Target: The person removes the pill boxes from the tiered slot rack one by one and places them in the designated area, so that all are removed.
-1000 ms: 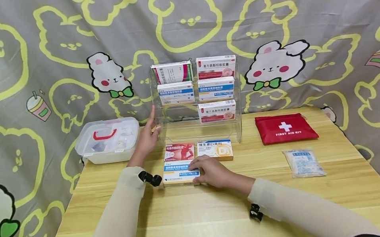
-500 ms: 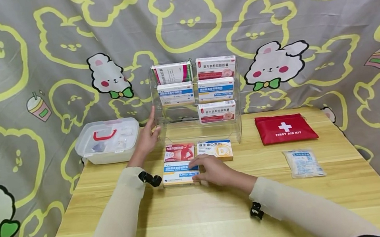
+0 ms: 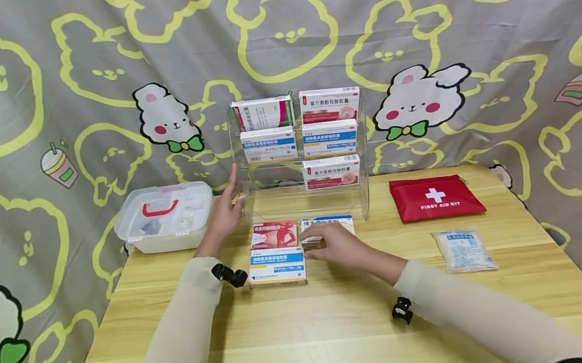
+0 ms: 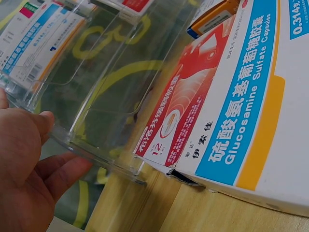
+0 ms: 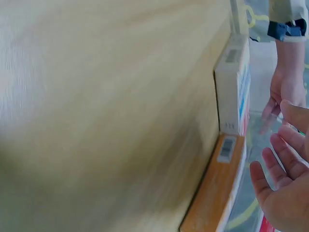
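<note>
My left hand point(image 3: 225, 216) rests against the left side of the clear tiered rack point(image 3: 293, 198), index finger stretched upward along it. In the left wrist view its thumb and fingers lie at the rack's side edge. My right hand point(image 3: 341, 247) hovers over the near part of the vitamin D box point(image 5: 217, 183), partly hiding it in the head view. The right wrist view shows its fingers apart, with nothing in them. Left of it lie a white-and-blue glucosamine box point(image 3: 277, 267) and, just behind, a red medicine box point(image 3: 275, 234), both flat on the table.
Several medicine boxes, such as a red-and-white one point(image 3: 331, 173), stand in the rack's tiers. A lidded plastic case point(image 3: 166, 238) with a red handle sits at left. At right are a red first aid pouch point(image 3: 437, 202) and a clear packet point(image 3: 464, 250). A patterned curtain hangs behind.
My right hand has left the glucosamine box's right edge and moved right and away from me, over the vitamin D box. The left hand stays at the rack.
</note>
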Tool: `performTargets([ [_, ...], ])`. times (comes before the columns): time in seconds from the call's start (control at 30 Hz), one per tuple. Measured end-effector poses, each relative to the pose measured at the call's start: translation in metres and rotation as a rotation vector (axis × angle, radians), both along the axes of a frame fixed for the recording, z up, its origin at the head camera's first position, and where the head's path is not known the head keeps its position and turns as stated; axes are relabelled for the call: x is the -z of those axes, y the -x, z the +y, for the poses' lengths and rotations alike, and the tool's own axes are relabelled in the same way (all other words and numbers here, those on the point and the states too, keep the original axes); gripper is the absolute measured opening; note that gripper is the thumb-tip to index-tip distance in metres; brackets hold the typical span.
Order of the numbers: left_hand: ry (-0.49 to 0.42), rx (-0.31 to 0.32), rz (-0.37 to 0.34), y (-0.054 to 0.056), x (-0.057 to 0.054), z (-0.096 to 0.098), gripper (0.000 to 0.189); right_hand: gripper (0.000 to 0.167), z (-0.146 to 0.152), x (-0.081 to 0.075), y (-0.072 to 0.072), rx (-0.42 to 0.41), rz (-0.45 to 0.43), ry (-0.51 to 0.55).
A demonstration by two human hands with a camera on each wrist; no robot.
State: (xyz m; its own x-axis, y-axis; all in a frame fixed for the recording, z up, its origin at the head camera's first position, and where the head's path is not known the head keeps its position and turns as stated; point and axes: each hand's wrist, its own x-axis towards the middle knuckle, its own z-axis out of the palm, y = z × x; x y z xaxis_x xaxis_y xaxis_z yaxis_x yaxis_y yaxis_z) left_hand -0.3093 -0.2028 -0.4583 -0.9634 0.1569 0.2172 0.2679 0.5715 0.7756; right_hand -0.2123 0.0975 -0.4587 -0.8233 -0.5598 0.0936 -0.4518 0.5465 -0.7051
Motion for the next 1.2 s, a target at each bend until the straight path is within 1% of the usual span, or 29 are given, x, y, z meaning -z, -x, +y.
performTargets([
  [0.17,-0.002,-0.004,0.000,-0.001,-0.001,0.000,0.086,0.038,0.013,-0.013,0.010,0.039,0.003,-0.001],
  [0.37,-0.006,-0.012,-0.005,-0.001,-0.001,0.002,0.089,0.040,0.027,-0.033,0.022,0.084,0.017,-0.011],
  [0.6,-0.006,-0.009,-0.006,-0.001,-0.001,0.002,0.090,0.041,0.045,-0.053,0.040,0.145,0.026,0.029],
  [0.73,-0.007,-0.011,-0.016,-0.002,-0.001,0.002,0.088,0.042,0.053,-0.065,0.049,0.177,0.047,0.034],
  [0.9,0.011,-0.017,-0.018,-0.003,-0.001,0.002,0.087,0.045,0.062,-0.079,0.061,0.232,0.044,0.033],
  [1.0,-0.009,-0.003,-0.016,-0.002,-0.001,0.002,0.087,0.045,0.065,-0.086,0.068,0.259,0.047,0.045],
  [1.13,-0.050,0.020,-0.020,-0.002,0.000,0.002,0.087,0.046,0.070,-0.093,0.076,0.292,0.076,0.033],
  [1.2,-0.053,0.017,-0.024,-0.001,0.000,0.002,0.087,0.046,0.072,-0.095,0.079,0.304,0.079,0.024],
])
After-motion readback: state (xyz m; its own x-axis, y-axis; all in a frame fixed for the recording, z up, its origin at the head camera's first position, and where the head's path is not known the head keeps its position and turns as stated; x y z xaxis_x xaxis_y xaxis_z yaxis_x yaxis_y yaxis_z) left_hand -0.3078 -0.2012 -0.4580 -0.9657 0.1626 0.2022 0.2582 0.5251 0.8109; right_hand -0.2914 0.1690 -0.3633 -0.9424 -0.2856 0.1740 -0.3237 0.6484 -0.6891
